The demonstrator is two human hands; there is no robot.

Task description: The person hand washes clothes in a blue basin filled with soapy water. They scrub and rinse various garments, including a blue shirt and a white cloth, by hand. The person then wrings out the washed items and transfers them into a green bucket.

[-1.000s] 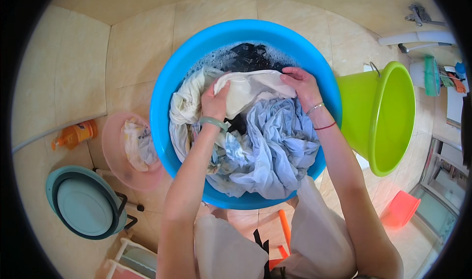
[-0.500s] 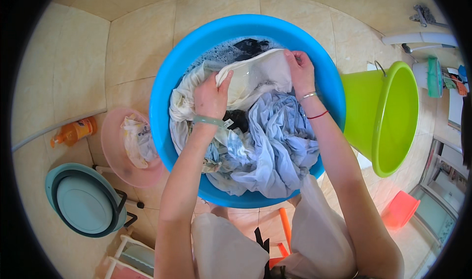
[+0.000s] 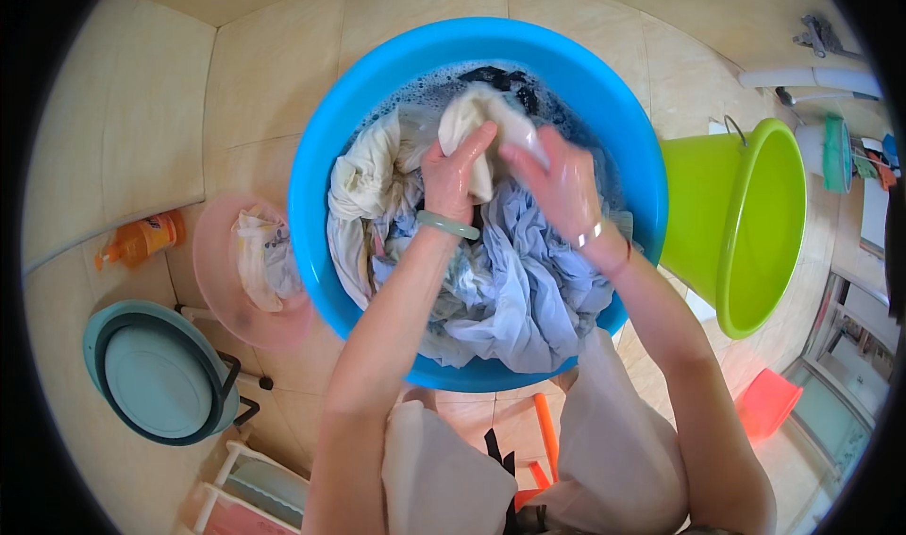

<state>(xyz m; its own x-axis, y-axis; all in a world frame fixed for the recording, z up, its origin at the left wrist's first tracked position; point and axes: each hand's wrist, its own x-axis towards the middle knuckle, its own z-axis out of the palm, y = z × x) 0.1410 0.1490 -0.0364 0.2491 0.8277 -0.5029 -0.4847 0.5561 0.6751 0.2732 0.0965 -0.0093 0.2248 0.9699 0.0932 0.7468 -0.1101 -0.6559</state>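
Observation:
A large blue basin (image 3: 310, 205) full of wet laundry and suds stands in front of me. Above the laundry, my left hand (image 3: 455, 178) is closed on a bunched white cloth (image 3: 464, 118), its thumb lying along the near side. My right hand (image 3: 566, 188) grips the same cloth from the right, with its fingers partly hidden and a little blurred. Beneath both hands lies a crumpled light blue garment (image 3: 519, 294). Twisted cream fabric (image 3: 363, 181) fills the left of the basin, and dark cloth (image 3: 493, 75) pokes out of the foamy water at the far side.
Right of the basin is a lime green bucket (image 3: 698, 205), tipped on its side. A pink basin (image 3: 215, 271) holding small cloths, an orange pump bottle (image 3: 142, 238) and a grey-green folding basin (image 3: 160, 384) are on the left. A red bin (image 3: 769, 403) stands at the lower right.
My hands have come closer together, and the white cloth, stretched out between them before, is now bunched up. My left hand moved right; my right hand moved down and slightly left.

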